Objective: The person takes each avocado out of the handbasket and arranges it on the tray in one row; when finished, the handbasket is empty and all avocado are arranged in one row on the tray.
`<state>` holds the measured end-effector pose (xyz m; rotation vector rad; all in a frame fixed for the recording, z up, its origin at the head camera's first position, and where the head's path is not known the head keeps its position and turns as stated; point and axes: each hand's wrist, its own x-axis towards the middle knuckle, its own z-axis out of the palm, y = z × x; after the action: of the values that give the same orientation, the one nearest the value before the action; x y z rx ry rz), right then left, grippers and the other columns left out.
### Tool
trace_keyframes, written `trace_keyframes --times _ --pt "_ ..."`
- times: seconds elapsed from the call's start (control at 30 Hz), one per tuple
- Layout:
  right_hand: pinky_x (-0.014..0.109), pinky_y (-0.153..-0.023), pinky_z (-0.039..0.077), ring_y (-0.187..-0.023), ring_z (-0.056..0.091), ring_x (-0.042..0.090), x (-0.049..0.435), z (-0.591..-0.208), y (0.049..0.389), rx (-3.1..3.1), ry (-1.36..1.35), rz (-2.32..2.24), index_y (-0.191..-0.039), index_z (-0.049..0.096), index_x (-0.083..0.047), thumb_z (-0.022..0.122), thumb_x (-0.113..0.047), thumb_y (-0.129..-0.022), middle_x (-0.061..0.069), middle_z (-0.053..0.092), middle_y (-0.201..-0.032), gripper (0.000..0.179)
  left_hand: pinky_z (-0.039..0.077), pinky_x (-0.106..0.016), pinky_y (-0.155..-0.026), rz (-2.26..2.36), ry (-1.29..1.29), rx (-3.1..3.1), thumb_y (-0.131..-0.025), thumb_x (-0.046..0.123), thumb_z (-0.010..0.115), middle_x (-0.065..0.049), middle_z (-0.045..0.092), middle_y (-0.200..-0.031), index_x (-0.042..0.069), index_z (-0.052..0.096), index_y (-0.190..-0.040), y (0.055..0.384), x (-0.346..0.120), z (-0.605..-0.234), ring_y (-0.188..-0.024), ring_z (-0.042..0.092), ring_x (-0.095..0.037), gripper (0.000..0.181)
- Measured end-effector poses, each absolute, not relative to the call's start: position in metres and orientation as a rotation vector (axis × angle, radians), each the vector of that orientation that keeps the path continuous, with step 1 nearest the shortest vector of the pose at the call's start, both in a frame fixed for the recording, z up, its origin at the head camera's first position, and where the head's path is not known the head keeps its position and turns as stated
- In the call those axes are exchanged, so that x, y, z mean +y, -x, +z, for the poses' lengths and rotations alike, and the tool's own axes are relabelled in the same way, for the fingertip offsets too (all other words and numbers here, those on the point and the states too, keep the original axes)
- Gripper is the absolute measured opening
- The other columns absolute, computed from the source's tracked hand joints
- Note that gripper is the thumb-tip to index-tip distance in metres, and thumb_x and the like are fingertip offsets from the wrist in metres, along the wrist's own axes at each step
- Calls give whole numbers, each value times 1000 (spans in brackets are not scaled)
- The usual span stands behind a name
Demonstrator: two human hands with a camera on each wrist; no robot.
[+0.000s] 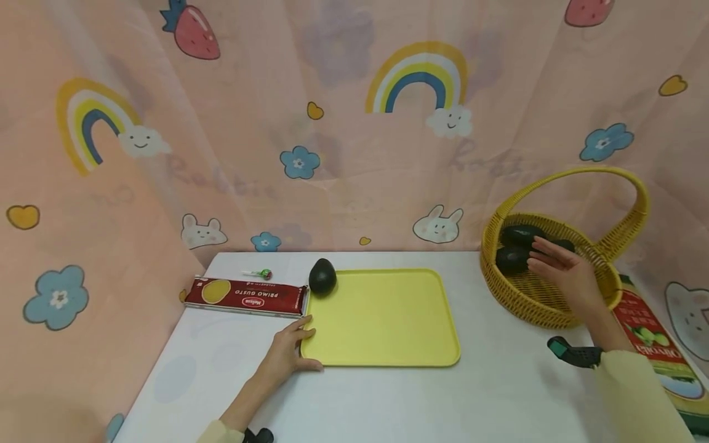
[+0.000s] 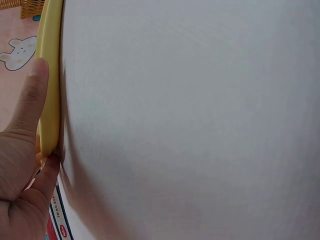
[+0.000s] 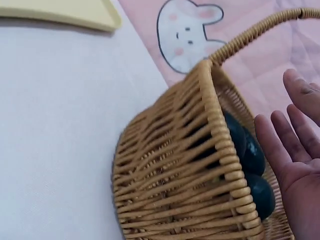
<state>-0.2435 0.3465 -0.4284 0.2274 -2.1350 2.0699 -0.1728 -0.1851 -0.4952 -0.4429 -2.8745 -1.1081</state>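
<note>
My left hand (image 1: 287, 352) holds the near left corner of a yellow tray (image 1: 388, 357), its thumb along the front edge and fingertips at the left side. In the left wrist view the thumb (image 2: 31, 97) lies against the tray rim (image 2: 50, 110). A dark avocado (image 1: 322, 277) stands at the tray's far left corner. My right hand (image 1: 567, 280), fingers extended, is over a yellow wicker basket (image 1: 532, 307) with dark avocados (image 1: 512, 259) inside. The right wrist view shows nothing in its palm, with the fingers (image 3: 272, 145) beside the avocados (image 3: 260, 195).
Left of the tray lies a red biscuit packet (image 1: 244, 296), with a wrapped lollipop (image 1: 259, 273) behind it. A red and green package (image 1: 653, 338) lies at the right, partly behind my right arm. A pink patterned curtain (image 1: 354, 203) hangs behind the white table (image 1: 498, 394).
</note>
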Motion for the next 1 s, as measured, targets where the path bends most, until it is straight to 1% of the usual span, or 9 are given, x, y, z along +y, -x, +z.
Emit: trace_keyframes --times 0.1,0.17,0.27,0.37,0.47,0.63,0.73,0.87,1.0 --pt "9 -77 51 -99 58 -11 356 -434 250 -2223 -96 2016 -145 43 -12 66 -11 -90 -15 55 -121 60 42 -43 -102 -1115 448 -2872 -56 23 91 -20 51 -136 -12 64 -113 173 -186 -496 -128 45 -39 72" --pt "8 -77 50 -107 54 -9 360 -437 254 -2312 -22 1936 -148 37 -12 65 -16 -91 -9 51 -133 64 42 -44 -102 -1111 456 -2867 -56 24 91 -20 52 -136 -12 64 -113 173 -186 -496 -128 46 -39 73" --pt "6 -78 49 -131 40 3 363 -440 259 -2446 55 1825 -151 29 -13 63 -24 -92 1 34 -152 69 41 -45 -102 -1100 457 -2860 -55 24 91 -20 52 -136 -12 65 -113 174 -186 -497 -127 47 -39 73" --pt "5 -79 48 -145 17 18 366 -440 265 -2505 64 1821 -153 23 -14 62 -26 -93 8 16 -159 72 41 -45 -102 -1086 456 -2857 -55 24 91 -20 52 -135 -12 65 -112 173 -186 -497 -126 47 -40 73" --pt "4 -78 47 -146 9 24 369 -439 270 -2552 55 1829 -153 20 -15 62 -28 -93 9 9 -159 74 41 -45 -103 -1097 447 -2857 -55 24 91 -20 52 -136 -11 65 -113 172 -186 -497 -126 47 -39 72" --pt "4 -78 47 -142 8 38 372 -437 278 -2729 -16 1716 -154 14 -13 60 -36 -94 14 4 -159 78 40 -44 -104 -1110 436 -2871 -55 24 91 -19 51 -137 -11 65 -113 171 -186 -497 -127 46 -39 73" --pt "7 -80 48 -141 5 43 371 -436 283 -2795 -65 1726 -154 10 -15 59 -37 -94 14 -2 -159 80 40 -45 -103 -1106 428 -2868 -55 23 91 -20 52 -136 -12 65 -113 171 -187 -497 -127 46 -39 73" --pt "19 -89 51 -141 3 45 370 -435 287 -2849 -95 1754 -154 5 -17 60 -34 -95 15 -8 -158 82 40 -46 -103 -1110 434 -2860 -54 23 91 -20 52 -136 -12 65 -113 172 -187 -496 -127 46 -40 74" --pt "34 -97 48 -141 1 45 372 -435 289 -2884 -120 1766 -154 2 -15 61 -31 -95 16 -11 -158 85 40 -46 -103 -1104 438 -2868 -54 24 91 -20 52 -136 -12 65 -113 173 -186 -497 -127 46 -40 74"
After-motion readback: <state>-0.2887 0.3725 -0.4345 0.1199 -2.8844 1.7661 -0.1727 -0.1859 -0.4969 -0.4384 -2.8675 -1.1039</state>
